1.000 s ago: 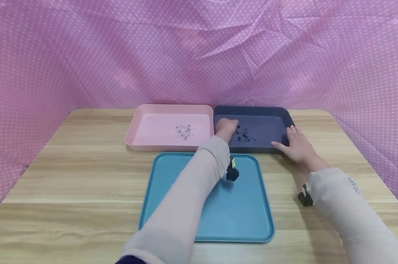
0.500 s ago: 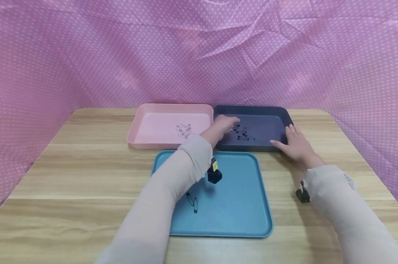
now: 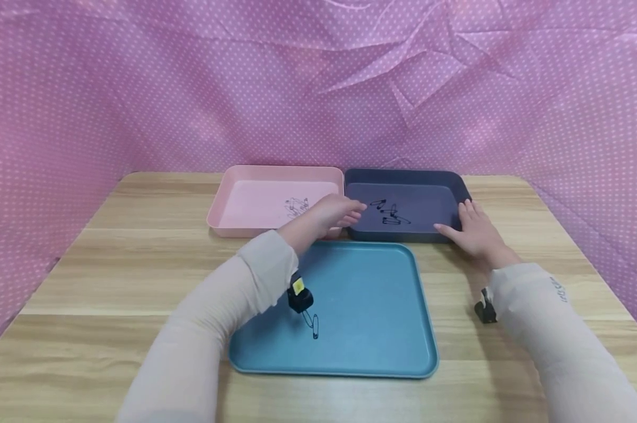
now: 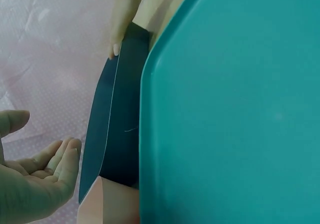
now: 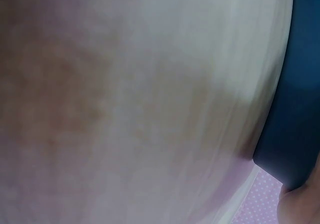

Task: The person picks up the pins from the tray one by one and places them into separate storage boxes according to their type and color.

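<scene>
My left hand [image 3: 330, 214] hovers over the front right corner of the pink tray [image 3: 220, 218], near the dark blue tray [image 3: 429, 202]. In the left wrist view, its relaxed fingers [image 4: 69, 166] and thumb stand apart with nothing between them. My right hand [image 3: 477, 234] rests against the dark tray's front right corner, fingers spread along its side and thumb at the front rim. Several black safety pins [image 3: 391, 221] lie in the dark tray. A cluster of safety pins [image 3: 296, 207] sits in the pink tray, partly behind my left hand.
In front of both trays lies a flat teal tray [image 3: 371, 311], bearing two safety pins [image 3: 315, 326] at its left. All stand on a wooden table [image 3: 112, 282]. A pink dotted cloth [image 3: 318, 88] hangs behind. Each wrist wears a small black camera [image 3: 300, 298].
My left hand has drawn back from inside the dark tray, leftward to the pink tray's corner, its fingers loosening. Two safety pins on the teal tray have come into view. My right hand stays put.
</scene>
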Tool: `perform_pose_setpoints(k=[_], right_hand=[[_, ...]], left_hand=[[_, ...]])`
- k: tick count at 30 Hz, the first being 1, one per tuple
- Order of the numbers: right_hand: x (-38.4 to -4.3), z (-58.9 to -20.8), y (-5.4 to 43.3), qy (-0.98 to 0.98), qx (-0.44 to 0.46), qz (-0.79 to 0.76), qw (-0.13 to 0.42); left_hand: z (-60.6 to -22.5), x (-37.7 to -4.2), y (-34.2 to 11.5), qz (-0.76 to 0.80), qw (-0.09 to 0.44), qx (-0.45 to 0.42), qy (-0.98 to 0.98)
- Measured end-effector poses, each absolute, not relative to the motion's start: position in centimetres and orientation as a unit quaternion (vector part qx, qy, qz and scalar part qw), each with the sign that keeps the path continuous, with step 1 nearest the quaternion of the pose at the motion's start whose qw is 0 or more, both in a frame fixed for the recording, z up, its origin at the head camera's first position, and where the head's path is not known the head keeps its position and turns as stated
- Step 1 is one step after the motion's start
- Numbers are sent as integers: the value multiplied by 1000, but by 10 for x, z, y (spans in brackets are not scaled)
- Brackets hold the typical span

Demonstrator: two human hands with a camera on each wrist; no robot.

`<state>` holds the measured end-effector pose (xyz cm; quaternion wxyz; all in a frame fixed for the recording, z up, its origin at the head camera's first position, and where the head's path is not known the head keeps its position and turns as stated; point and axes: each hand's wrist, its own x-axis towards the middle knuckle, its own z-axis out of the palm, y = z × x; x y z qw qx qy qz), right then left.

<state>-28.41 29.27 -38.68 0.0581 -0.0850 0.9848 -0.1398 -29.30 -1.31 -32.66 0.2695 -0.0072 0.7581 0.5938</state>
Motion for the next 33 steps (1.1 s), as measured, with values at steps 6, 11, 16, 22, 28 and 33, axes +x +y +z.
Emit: perform_pose_setpoints(k=[6, 11, 16, 22, 28, 33], right_hand=[[-286, -386, 292, 985, -87, -137, 54], [-285, -386, 292, 986, -91, -135, 49], [-284, -387, 294, 986, -89, -136, 46], [-285, -388, 295, 985, -88, -138, 48], [-284, -389, 295, 986, -91, -135, 46], [-284, -391, 295, 986, -93, -134, 43]], left_hand=[[-324, -277, -29, 580, 290, 19, 761], [-324, -263, -42, 565, 297, 68, 767], [-326, -251, -55, 546, 315, 105, 769], [-328, -239, -68, 534, 344, 137, 760], [-333, -228, -82, 516, 363, 161, 760], [-340, -221, -90, 489, 363, 171, 775]])
